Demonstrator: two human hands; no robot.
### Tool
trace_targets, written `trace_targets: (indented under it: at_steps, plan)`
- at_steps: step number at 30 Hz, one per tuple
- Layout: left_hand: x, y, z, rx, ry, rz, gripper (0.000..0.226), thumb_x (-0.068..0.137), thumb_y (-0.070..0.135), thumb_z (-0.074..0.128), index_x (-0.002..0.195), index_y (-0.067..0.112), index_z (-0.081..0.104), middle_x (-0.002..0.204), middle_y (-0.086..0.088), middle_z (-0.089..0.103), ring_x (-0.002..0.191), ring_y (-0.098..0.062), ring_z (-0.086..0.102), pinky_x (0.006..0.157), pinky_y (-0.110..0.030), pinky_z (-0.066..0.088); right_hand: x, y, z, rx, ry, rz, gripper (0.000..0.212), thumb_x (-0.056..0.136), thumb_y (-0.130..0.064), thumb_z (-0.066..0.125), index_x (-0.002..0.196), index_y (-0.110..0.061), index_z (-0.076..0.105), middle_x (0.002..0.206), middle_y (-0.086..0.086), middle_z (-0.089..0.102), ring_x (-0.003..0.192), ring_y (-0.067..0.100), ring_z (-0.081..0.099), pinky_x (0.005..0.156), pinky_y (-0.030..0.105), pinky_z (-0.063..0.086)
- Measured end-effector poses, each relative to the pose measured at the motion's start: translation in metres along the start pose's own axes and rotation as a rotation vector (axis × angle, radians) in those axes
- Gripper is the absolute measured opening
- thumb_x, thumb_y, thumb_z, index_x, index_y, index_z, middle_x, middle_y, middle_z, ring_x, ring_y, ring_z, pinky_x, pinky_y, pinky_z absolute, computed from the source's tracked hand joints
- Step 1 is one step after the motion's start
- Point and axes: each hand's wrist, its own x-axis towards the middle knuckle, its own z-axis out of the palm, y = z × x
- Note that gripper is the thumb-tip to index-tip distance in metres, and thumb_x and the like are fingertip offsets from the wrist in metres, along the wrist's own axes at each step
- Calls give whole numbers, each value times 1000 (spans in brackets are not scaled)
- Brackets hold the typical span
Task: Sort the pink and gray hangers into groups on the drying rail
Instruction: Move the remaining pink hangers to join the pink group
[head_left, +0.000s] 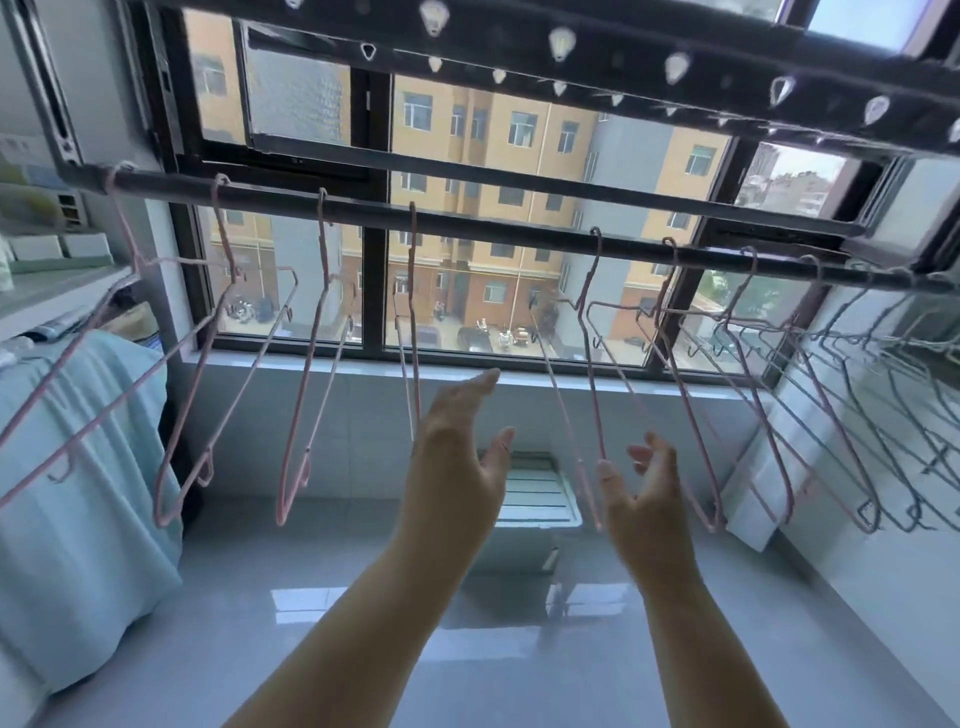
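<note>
Head cam was looking up at a dark drying rail (467, 223) running across in front of a big window (519, 182). Pink hangers (304, 374) were strung along the left and middle of the rail, spaced out from each other, most of them tilted and swung at odd angles. A few more pink ones sat right of center, and past those, toward the far right end, a bunch of gray hangers (893, 415) were crowded together and overlapping.

Both arms were reaching up under the rail. Left hand (457, 457) was open, fingers straight and together, palm turned toward the right, not holding anything and just right of one pink hanger's lower end. Right hand (649, 493) was open too, fingers loosely curled, empty, sitting between two of the pink hangers; couldn't tell if it was brushing either one.

Light blue cloth (78, 519) hung off to the left.
</note>
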Motion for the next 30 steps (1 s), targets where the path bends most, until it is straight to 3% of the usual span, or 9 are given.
trace_targets:
  at_steps: [3,6,10,15,19,22,30]
  plan:
    - [-6,6,26,-70,-204,-71,44,85,14,60,128,12,49,118,-6,61,104,-13,56,94,-18,42,12,6,8,266,-230,130,27,93,-12,47,120,-12,45,98,8,61,80,11,53,63,8,39]
    - [-3,1,46,-31,-381,-204,46,91,25,49,134,12,41,135,-9,51,122,-20,49,105,-34,39,12,10,22,536,-339,188,17,91,-7,48,103,-12,58,80,1,67,73,10,61,62,16,45]
    - [14,-3,51,-122,-488,-378,43,93,30,45,131,9,43,133,-13,52,119,-27,52,101,-43,42,8,8,39,719,-347,130,25,91,-2,48,97,-20,64,74,-5,72,67,4,66,59,13,49]
    - [27,0,45,-273,-356,-479,28,90,13,53,117,8,56,114,-11,63,98,-27,64,86,-46,53,7,1,52,805,-410,66,25,90,1,50,99,-17,64,70,-8,72,65,3,66,57,13,50]
    - [32,-6,41,-307,-264,-526,29,84,5,60,113,12,61,99,-1,66,92,-21,65,82,-45,55,8,-9,55,789,-451,30,24,91,0,49,93,-16,68,68,-7,71,62,4,65,55,12,48]
    - [31,-13,39,-312,-207,-549,32,81,4,63,112,14,62,101,-4,68,92,-21,65,81,-46,56,5,-14,58,789,-498,20,31,91,2,46,85,-18,68,62,-9,68,52,-1,58,49,9,44]
    - [23,-30,31,-386,-107,-627,31,82,3,62,108,19,62,101,-3,68,87,-24,68,69,-45,59,-2,-20,65,789,-602,5,25,93,-1,44,93,-11,67,65,-9,69,57,0,62,50,8,43]
